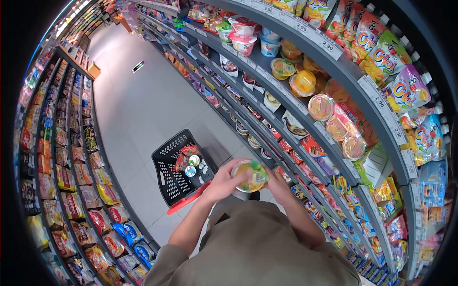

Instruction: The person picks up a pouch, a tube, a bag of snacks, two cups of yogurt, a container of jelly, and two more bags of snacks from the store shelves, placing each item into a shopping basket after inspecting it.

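Note:
In front of my body is a round, clear fruit jelly cup (251, 175) with a green and yellow printed lid and a barcode label. My left hand (226, 180) is closed around its left side, the thumb lying across the lid. At the cup's right edge, my right hand (275, 184) has its fingers closed against the rim, partly hidden by the cup. Below and to the left stands a black shopping basket (164, 178) with a red handle (189, 198). Inside it lie a red snack packet (182, 159), small lidded cups (191, 170) and some whitish small items.
On my right, a curved-looking shelf (305, 28) carries more jelly cups (320, 107), stacked yogurt-like cups (243, 43) and drink pouches (374, 43) above price tags. A shelf of bagged snacks (71, 205) lines the left. Between them runs the grey tiled floor (129, 105).

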`<state>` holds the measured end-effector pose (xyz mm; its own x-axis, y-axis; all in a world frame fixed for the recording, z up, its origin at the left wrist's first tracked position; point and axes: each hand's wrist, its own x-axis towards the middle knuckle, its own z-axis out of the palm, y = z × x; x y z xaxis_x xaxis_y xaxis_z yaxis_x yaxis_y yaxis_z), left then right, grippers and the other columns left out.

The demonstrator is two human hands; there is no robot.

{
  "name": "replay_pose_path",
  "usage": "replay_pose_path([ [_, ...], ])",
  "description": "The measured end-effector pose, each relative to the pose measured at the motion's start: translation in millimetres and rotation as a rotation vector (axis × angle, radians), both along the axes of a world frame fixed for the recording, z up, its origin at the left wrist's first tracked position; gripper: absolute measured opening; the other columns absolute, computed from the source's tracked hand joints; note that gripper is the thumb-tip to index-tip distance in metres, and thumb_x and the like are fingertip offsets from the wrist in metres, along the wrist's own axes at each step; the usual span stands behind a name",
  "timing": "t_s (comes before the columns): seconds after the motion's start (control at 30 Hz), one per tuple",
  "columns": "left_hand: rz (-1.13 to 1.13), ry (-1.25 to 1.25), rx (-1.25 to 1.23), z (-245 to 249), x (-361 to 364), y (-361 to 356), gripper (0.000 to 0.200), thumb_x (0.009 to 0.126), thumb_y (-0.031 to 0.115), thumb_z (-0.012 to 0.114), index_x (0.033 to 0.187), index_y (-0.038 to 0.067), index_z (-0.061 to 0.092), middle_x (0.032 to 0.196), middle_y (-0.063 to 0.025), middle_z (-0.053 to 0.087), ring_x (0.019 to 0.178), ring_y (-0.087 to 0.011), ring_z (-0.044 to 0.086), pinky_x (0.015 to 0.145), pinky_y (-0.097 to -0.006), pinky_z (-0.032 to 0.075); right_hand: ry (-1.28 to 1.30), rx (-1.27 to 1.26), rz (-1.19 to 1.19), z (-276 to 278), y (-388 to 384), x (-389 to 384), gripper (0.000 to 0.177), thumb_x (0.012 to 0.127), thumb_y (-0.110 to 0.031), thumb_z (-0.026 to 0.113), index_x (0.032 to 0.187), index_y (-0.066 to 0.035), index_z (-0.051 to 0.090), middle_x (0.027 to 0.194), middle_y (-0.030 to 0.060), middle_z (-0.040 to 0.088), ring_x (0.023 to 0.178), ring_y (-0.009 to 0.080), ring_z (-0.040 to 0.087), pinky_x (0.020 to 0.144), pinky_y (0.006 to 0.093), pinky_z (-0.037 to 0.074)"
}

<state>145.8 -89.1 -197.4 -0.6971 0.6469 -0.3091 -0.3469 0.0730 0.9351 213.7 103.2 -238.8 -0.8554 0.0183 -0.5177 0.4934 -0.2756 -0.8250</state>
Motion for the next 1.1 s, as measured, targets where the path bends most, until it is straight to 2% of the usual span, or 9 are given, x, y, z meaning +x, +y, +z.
replay_pose_path([
  [0.13,0.257,-0.171,-0.148,-14,34,1,0.039,0.098,0.032,0.064,0.127,0.006,0.06,0.092,-0.0028,0.068,0.065,-0.0073,0.064,0.05,-0.0206,0.047,-0.019,-0.011,0.221,-13,13,11,0.059,0.102,-0.053,0.049,0.118,0.002,0.065,0.102,0.0085,0.072,0.087,0.011,0.068,0.068,0.0264,0.052],
  [0.23,0.315,-0.191,-0.161,-26,50,-4,0.038,0.101,0.03,0.059,0.127,0.003,0.059,0.093,-0.0061,0.069,0.061,-0.0107,0.067,0.048,-0.0213,0.047,0.081,-0.02,0.305,-10,9,18,0.054,0.102,-0.049,0.054,0.121,0.001,0.064,0.104,0.0076,0.072,0.086,0.0102,0.067,0.066,0.028,0.052],
  [0.33,0.326,-0.168,-0.123,-30,62,-13,0.041,0.104,0.028,0.052,0.135,0.001,0.054,0.098,-0.0078,0.069,0.063,-0.0148,0.068,0.053,-0.0226,0.052,0.16,0.167,0.39,-27,-3,19,0.046,0.098,-0.043,0.064,0.12,-0.002,0.066,0.097,0.0063,0.073,0.083,0.0098,0.066,0.07,0.0295,0.053],
  [0.5,0.376,-0.195,-0.06,-32,73,-47,0.045,0.104,0.026,0.054,0.141,0.0,0.051,0.11,-0.0099,0.066,0.069,-0.0131,0.066,0.057,-0.0241,0.054,0.202,0.311,0.561,-20,-26,9,0.046,0.094,-0.043,0.07,0.117,-0.004,0.069,0.094,0.0077,0.074,0.081,0.0097,0.065,0.074,0.0301,0.052],
  [0.67,0.471,-0.089,-0.006,-39,78,-91,0.046,0.102,0.022,0.059,0.141,0.0,0.045,0.101,-0.009,0.066,0.07,-0.0122,0.065,0.054,-0.0252,0.054,0.258,0.294,0.682,-24,-60,-8,0.045,0.093,-0.042,0.072,0.115,-0.003,0.07,0.089,0.0027,0.072,0.077,0.0073,0.061,0.071,0.0273,0.05],
  [0.77,0.426,-0.067,-0.025,-48,71,-133,0.042,0.101,0.02,0.061,0.134,0.0,0.046,0.095,-0.0079,0.066,0.072,-0.0107,0.065,0.052,-0.0256,0.053,0.12,0.173,0.759,-25,-94,-21,0.038,0.093,-0.035,0.074,0.114,-0.004,0.07,0.097,0.0007,0.071,0.083,0.0044,0.061,0.071,0.0239,0.05],
  [0.8,0.428,-0.07,-0.024,-52,73,-148,0.04,0.101,0.022,0.061,0.131,0.0,0.047,0.094,-0.0077,0.066,0.073,-0.0103,0.064,0.052,-0.0252,0.052,0.143,0.044,0.731,-21,-110,-23,0.038,0.094,-0.034,0.072,0.115,-0.002,0.069,0.097,0.0008,0.071,0.085,0.0048,0.062,0.073,0.0245,0.051],
  [1.03,0.548,-0.067,0.112,-82,76,-220,0.046,0.099,0.032,0.064,0.128,0.0,0.048,0.104,-0.0104,0.064,0.075,-0.012,0.063,0.059,-0.0278,0.054,0.099,0.161,0.73,-44,-187,-41,0.033,0.094,-0.026,0.071,0.116,-0.001,0.07,0.1,0.0024,0.07,0.088,0.0061,0.062,0.078,0.0268,0.052],
  [1.1,0.571,0.013,-0.218,-101,83,-247,0.043,0.101,0.03,0.061,0.131,0.002,0.049,0.104,-0.0108,0.065,0.088,-0.0166,0.068,0.069,-0.032,0.058,-0.015,0.23,0.636,-58,-195,-52,0.035,0.093,-0.027,0.073,0.116,-0.001,0.07,0.098,0.0009,0.07,0.086,0.0044,0.061,0.074,0.0251,0.051],
])
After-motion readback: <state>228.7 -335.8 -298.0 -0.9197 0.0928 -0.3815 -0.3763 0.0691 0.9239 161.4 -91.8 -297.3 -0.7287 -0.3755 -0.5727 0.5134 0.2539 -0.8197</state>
